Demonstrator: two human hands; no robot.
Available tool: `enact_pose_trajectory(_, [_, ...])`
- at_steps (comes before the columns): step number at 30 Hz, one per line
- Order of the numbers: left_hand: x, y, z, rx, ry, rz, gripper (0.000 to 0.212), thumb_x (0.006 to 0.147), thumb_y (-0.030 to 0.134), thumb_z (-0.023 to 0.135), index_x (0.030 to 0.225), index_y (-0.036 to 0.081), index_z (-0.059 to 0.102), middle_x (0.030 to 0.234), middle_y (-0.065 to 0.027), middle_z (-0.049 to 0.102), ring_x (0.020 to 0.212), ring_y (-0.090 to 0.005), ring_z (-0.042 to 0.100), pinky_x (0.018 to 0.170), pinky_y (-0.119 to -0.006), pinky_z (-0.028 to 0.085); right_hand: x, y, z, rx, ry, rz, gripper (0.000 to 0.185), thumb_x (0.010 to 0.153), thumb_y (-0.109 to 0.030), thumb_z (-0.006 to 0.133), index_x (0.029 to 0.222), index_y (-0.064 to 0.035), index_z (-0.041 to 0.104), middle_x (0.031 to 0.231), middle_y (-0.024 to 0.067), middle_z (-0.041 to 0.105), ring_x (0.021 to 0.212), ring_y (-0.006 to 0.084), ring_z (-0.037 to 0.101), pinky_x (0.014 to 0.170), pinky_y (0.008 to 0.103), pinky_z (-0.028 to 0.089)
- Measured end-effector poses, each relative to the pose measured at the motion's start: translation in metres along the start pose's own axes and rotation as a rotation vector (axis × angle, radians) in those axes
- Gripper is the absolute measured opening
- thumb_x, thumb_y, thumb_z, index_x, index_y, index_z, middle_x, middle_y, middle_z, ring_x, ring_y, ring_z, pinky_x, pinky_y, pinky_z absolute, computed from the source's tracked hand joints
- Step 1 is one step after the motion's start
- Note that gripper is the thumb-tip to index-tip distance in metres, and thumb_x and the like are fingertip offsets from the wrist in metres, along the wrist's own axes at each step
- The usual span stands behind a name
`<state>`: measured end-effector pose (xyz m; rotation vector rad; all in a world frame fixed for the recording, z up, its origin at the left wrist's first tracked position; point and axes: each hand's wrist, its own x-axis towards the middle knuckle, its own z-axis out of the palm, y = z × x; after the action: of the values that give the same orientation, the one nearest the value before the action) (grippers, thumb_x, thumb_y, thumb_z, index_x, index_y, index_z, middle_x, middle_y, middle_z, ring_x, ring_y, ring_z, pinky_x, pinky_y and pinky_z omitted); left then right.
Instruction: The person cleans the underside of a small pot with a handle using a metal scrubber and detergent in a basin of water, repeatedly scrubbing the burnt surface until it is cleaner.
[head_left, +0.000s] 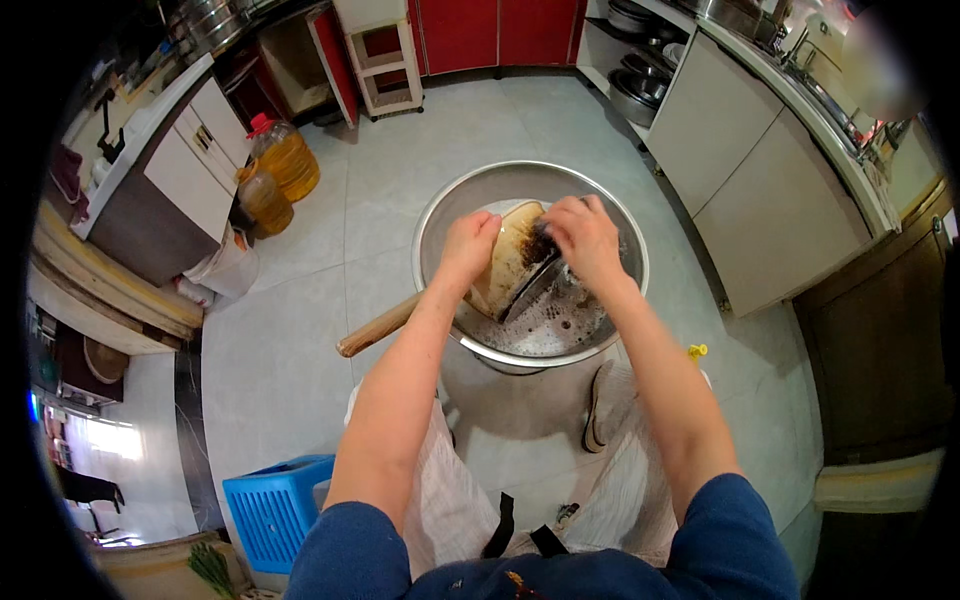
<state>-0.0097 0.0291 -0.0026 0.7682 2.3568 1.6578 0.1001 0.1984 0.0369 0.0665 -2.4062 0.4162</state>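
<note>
A large round metal basin (436, 196) stands before me with foamy water (555, 322) in it. Tilted inside is a pan (510, 259) with a pale surface, stained brown and black, and its wooden handle (379, 324) sticks out over the basin's left rim. My left hand (471, 244) grips the pan's edge on the upper left. My right hand (581, 232) is on the dark burnt patch, fingers curled around something small and dark, blurred, that I cannot make out. Beside the pan, below my right hand, a dark curved metal piece shows; whether it belongs to the pan I cannot tell.
Two plastic jugs of yellow oil (289, 169) and a white bucket (229, 266) stand on the left. A blue plastic stool (274, 517) is at lower left. A wheeled shelf rack (386, 71) is at the back; pale cabinets (765, 180) line the right. My shoe (606, 405) is near the basin.
</note>
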Motion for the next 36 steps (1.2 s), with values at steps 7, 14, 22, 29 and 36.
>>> enact_pose_trajectory(7, [-0.016, 0.013, 0.012, 0.222, 0.056, 0.186, 0.025, 0.089, 0.025, 0.054, 0.083, 0.003, 0.063, 0.072, -0.0194, 0.062, 0.071, -0.0363, 0.061, 0.064, -0.045, 0.045, -0.006, 0.071, 0.008, 0.624, 0.079, 0.6, 0.018, 0.085, -0.017, 0.062, 0.096, -0.0038, 0.067, 0.092, 0.0097, 0.066, 0.083, 0.026, 0.061, 0.076, 0.0353, 0.048])
enact_pose_trajectory(14, [-0.043, 0.036, 0.024, 0.406, -0.063, 0.278, 0.021, 0.089, 0.024, 0.055, 0.085, 0.005, 0.063, 0.072, -0.0169, 0.063, 0.067, -0.0374, 0.06, 0.061, -0.044, 0.045, -0.011, 0.07, -0.02, 1.724, 0.06, 0.872, 0.034, 0.091, -0.018, 0.056, 0.117, 0.0048, 0.054, 0.1, 0.0162, 0.065, 0.086, 0.0264, 0.066, 0.076, 0.0401, 0.055])
enact_pose_trajectory(22, [-0.043, 0.038, 0.013, 0.488, -0.126, 0.273, 0.021, 0.09, 0.025, 0.055, 0.088, 0.006, 0.062, 0.078, -0.0193, 0.063, 0.075, -0.0394, 0.06, 0.065, -0.046, 0.045, -0.018, 0.081, -0.012, 1.898, 0.134, 0.838, 0.032, 0.092, -0.015, 0.055, 0.115, 0.0065, 0.054, 0.103, 0.0187, 0.064, 0.09, 0.0299, 0.065, 0.08, 0.0421, 0.055])
enact_pose_trajectory(29, [0.02, -0.003, 0.011, 0.276, 0.045, 0.173, 0.024, 0.09, 0.027, 0.053, 0.091, 0.005, 0.063, 0.083, -0.0195, 0.064, 0.081, -0.0395, 0.06, 0.069, -0.046, 0.046, -0.031, 0.102, 0.014, 1.592, 0.302, 1.144, 0.026, 0.09, -0.017, 0.06, 0.106, 0.003, 0.057, 0.096, 0.0138, 0.064, 0.086, 0.0271, 0.063, 0.077, 0.0424, 0.052])
enact_pose_trajectory(36, [0.048, -0.002, 0.002, -0.234, 0.02, -0.221, 0.032, 0.094, 0.026, 0.053, 0.101, -0.003, 0.063, 0.089, -0.0091, 0.066, 0.08, -0.0199, 0.06, 0.073, -0.036, 0.047, -0.025, 0.101, 0.008, 1.588, 0.244, 1.028, 0.028, 0.093, -0.019, 0.054, 0.108, 0.0045, 0.057, 0.099, 0.0153, 0.065, 0.086, 0.0257, 0.064, 0.076, 0.0403, 0.054])
